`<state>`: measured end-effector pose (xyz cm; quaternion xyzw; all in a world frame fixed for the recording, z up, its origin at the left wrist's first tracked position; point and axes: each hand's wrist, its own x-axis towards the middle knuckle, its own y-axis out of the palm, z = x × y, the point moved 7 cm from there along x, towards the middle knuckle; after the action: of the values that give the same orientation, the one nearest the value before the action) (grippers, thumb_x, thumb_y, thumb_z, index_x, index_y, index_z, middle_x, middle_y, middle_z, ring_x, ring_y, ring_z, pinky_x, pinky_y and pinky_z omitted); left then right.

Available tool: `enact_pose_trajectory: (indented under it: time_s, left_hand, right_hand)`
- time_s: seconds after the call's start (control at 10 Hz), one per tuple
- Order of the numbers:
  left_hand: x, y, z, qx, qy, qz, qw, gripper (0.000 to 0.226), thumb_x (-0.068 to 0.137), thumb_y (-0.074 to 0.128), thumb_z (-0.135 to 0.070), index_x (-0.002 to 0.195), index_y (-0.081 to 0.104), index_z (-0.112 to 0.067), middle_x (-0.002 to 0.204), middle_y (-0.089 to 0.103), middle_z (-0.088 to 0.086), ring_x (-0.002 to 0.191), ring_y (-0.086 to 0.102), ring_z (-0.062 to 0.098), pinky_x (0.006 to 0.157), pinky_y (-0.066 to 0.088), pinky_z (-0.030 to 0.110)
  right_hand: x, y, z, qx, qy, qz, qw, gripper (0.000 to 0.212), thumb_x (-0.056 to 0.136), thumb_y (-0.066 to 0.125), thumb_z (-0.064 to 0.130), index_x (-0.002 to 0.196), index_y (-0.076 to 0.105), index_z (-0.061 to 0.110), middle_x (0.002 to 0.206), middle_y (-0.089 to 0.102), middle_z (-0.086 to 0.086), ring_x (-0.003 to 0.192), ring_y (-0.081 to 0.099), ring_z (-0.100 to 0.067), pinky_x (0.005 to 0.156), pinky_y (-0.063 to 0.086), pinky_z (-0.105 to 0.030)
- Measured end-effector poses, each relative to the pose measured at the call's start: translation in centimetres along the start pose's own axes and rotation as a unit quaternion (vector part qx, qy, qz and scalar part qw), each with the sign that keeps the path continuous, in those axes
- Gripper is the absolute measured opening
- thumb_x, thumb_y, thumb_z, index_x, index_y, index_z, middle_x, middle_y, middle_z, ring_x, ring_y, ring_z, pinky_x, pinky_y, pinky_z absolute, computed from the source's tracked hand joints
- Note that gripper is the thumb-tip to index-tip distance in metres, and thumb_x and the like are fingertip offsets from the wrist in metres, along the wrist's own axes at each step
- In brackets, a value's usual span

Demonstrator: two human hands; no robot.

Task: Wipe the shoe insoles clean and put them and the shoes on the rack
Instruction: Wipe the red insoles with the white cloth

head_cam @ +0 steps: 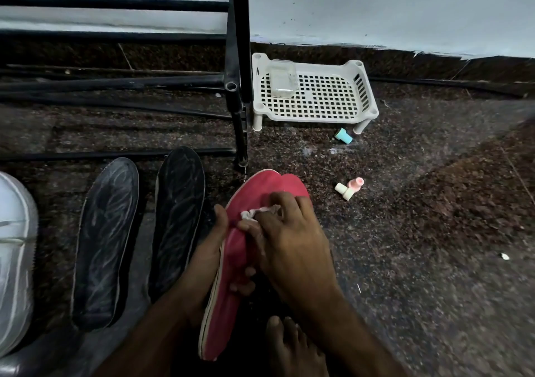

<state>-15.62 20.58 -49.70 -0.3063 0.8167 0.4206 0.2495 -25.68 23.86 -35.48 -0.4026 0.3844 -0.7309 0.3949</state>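
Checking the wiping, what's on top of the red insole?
A white cloth, gripped by the right hand. The left hand grips the red insole at its edge. Fingers cover most of the cloth and the insole's middle.

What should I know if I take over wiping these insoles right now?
Left hand: grips the red insole from its edge, holding it tilted off the floor.
Right hand: presses a white cloth on the insole's upper half.
Two black insoles lie side by side on the floor below the black metal rack; they look streaky, and I cannot tell if they are wiped.
A white shoe sits at the left edge.
Done: nothing is on the rack bars in view.
Left: finish the red insole, then put the insoles and shoes on the rack.
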Motion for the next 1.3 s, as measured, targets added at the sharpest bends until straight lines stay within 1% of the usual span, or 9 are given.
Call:
enact_pose_trajectory:
  time_s: [0.1,0.3,0.4,0.5,0.7,0.9,1.0,1.1,1.3]
  left_hand:
    - [-0.4,1.1,-0.1,-0.034,-0.004,0.020,0.999,0.111,0.071,0.049,-0.089,0.140,0.042,-0.002,0.088,0.056,0.011,0.058,0.061,0.017,0.045,0.050,0.026]
    - [-1.7,2.8,-0.5,-0.049,-0.001,0.034,0.998,0.101,0.072,0.046,-0.084,0.131,0.053,-0.003,0.075,0.056,0.009,0.049,0.058,0.012,0.039,0.046,0.021]
    - [-2.5,4.6,-1.7,-0.060,0.000,0.078,0.995,0.084,0.076,0.031,-0.084,0.093,0.071,-0.011,0.072,0.041,0.010,0.041,0.037,0.011,0.034,0.030,0.015]
    - [-2.7,4.8,-2.0,-0.067,-0.003,0.081,0.994,0.087,0.078,0.030,-0.086,0.086,0.071,-0.010,0.075,0.038,0.010,0.043,0.035,0.010,0.035,0.027,0.015]
    - [-3.3,5.2,-2.1,-0.098,0.015,0.029,0.995,0.062,0.073,0.040,-0.071,0.066,0.075,-0.020,0.056,0.052,0.005,0.037,0.045,0.013,0.035,0.032,0.014]
    - [-3.3,5.6,-1.9,-0.059,-0.030,0.095,0.993,0.088,0.071,0.028,-0.089,0.079,0.068,-0.011,0.071,0.034,0.008,0.048,0.018,0.012,0.037,0.023,0.018]
    - [-3.4,5.5,-1.8,-0.086,-0.032,0.117,0.989,0.082,0.068,0.034,-0.082,0.080,0.069,-0.009,0.071,0.038,0.007,0.050,0.019,0.012,0.035,0.025,0.017]
    - [-3.6,5.3,-0.8,-0.097,-0.041,0.111,0.988,0.080,0.067,0.041,-0.080,0.083,0.071,-0.008,0.071,0.050,0.005,0.046,0.039,0.008,0.034,0.029,0.016]
    - [-3.0,5.0,-0.7,-0.112,-0.030,0.098,0.988,0.081,0.068,0.041,-0.078,0.084,0.073,-0.005,0.072,0.057,0.008,0.046,0.045,0.010,0.034,0.030,0.015]
  right_hand:
    - [-0.1,0.0,-0.7,0.022,0.048,-0.005,0.999,0.025,0.088,0.063,0.041,0.089,0.071,0.018,0.107,0.065,0.002,0.097,0.050,-0.017,0.076,0.050,-0.032]
    - [0.4,1.0,-2.7,0.213,0.149,0.000,0.966,0.012,0.077,0.077,0.021,0.083,0.067,0.023,0.084,0.064,0.011,0.080,0.058,-0.013,0.073,0.049,-0.037]
    - [2.3,0.0,-4.0,0.209,0.140,-0.030,0.967,0.010,0.080,0.075,0.012,0.084,0.070,0.020,0.082,0.065,0.008,0.075,0.059,-0.011,0.071,0.051,-0.038]
    - [3.2,-0.9,-4.9,0.204,0.148,-0.067,0.965,0.020,0.082,0.075,0.010,0.098,0.068,0.019,0.087,0.066,0.009,0.081,0.062,-0.011,0.076,0.053,-0.039]
    - [0.2,0.4,0.9,0.212,0.013,-0.010,0.977,0.012,0.086,0.064,0.005,0.091,0.055,0.011,0.082,0.058,-0.003,0.076,0.053,-0.021,0.066,0.044,-0.043]
    - [4.8,-0.6,-4.4,0.181,0.114,-0.041,0.976,0.032,0.086,0.065,-0.002,0.090,0.042,0.021,0.081,0.055,0.006,0.072,0.052,-0.014,0.063,0.045,-0.032]
    - [3.5,0.3,-4.2,0.192,0.142,-0.007,0.971,0.031,0.087,0.063,0.000,0.089,0.042,0.022,0.079,0.057,0.005,0.071,0.055,-0.015,0.063,0.045,-0.035]
    - [1.7,0.2,-5.0,0.232,0.181,-0.013,0.956,0.030,0.086,0.066,0.001,0.088,0.044,0.022,0.073,0.055,0.009,0.068,0.057,-0.015,0.062,0.047,-0.038]
    - [1.5,-1.1,-3.8,0.208,0.137,0.018,0.968,0.028,0.086,0.067,0.005,0.085,0.048,0.025,0.076,0.056,0.013,0.074,0.054,-0.010,0.065,0.047,-0.037]
